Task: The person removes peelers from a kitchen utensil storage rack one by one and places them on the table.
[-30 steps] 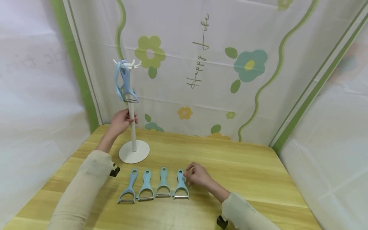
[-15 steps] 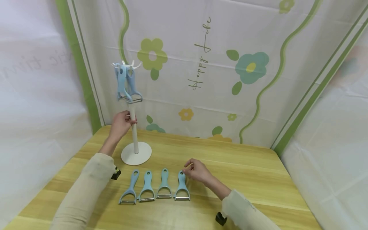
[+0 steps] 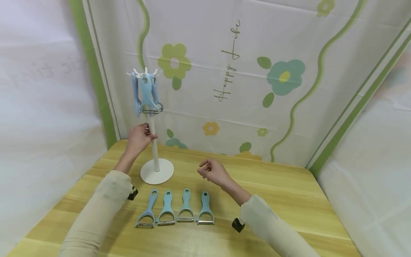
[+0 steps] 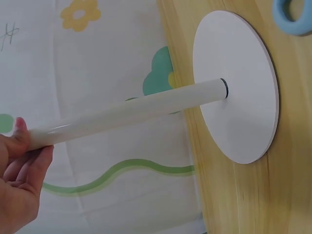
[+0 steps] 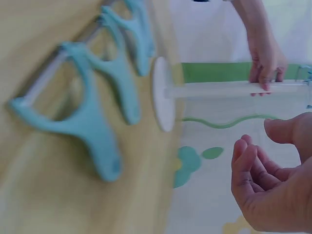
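My left hand (image 3: 139, 138) grips the upright pole (image 3: 155, 151) of a white stand, thumb on one side and fingers on the other, also plain in the left wrist view. From the stand's top hooks (image 3: 146, 73) hang several blue peelers, a light blue peeler (image 3: 146, 89) facing front. My right hand (image 3: 216, 173) hovers behind the row on the table, fingers loosely curled and holding nothing. Nearest to it lies the rightmost peeler (image 3: 206, 205). Left of that are two teal peelers, one (image 3: 186, 202) and another (image 3: 167, 204), then a bluer peeler (image 3: 151, 206).
The stand's round white base (image 3: 165, 175) rests on the wooden table (image 3: 257, 200), behind the row of peelers. A flower-printed curtain (image 3: 199, 103) closes off the table's back edge, with white sheets (image 3: 369, 150) at the sides.
The hanging peelers have turned round the pole, bringing the light blue one to the front. My right hand has lifted away from the rightmost peeler, towards the back. My left hand stays on the pole.
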`<action>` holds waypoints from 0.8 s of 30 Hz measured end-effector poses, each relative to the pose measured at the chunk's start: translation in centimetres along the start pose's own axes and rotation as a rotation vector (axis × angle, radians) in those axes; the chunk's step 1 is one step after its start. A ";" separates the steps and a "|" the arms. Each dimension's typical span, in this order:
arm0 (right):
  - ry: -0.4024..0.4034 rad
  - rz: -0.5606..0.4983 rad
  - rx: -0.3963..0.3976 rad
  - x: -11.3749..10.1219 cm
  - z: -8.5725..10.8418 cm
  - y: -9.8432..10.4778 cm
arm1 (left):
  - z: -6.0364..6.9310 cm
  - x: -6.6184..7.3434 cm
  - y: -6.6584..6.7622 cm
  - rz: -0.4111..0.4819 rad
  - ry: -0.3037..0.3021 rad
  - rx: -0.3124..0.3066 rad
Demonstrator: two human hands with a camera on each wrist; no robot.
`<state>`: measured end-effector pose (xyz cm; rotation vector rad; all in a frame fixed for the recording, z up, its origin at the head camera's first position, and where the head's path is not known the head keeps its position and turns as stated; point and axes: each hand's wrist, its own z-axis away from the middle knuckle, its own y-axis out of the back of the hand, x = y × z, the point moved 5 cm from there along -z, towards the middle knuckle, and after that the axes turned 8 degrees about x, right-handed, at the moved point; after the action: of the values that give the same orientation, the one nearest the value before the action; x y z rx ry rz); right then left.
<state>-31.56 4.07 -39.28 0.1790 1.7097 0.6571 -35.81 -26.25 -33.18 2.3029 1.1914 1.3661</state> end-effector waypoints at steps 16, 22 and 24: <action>0.160 -0.079 0.104 -7.7 -5.1 -0.5 | 0.0 0.2 -0.1 -0.038 -0.003 -0.006; 0.183 -0.100 0.130 -10.2 -6.2 -0.5 | 0.2 0.2 0.0 -0.040 -0.010 0.006; 0.201 -0.114 0.140 -11.2 -6.7 -0.4 | 0.2 0.3 -0.1 -0.047 -0.021 0.007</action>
<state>-34.94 -3.62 -29.29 0.1151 1.9458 0.4834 -35.64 -25.95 -33.18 2.2736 1.2376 1.3210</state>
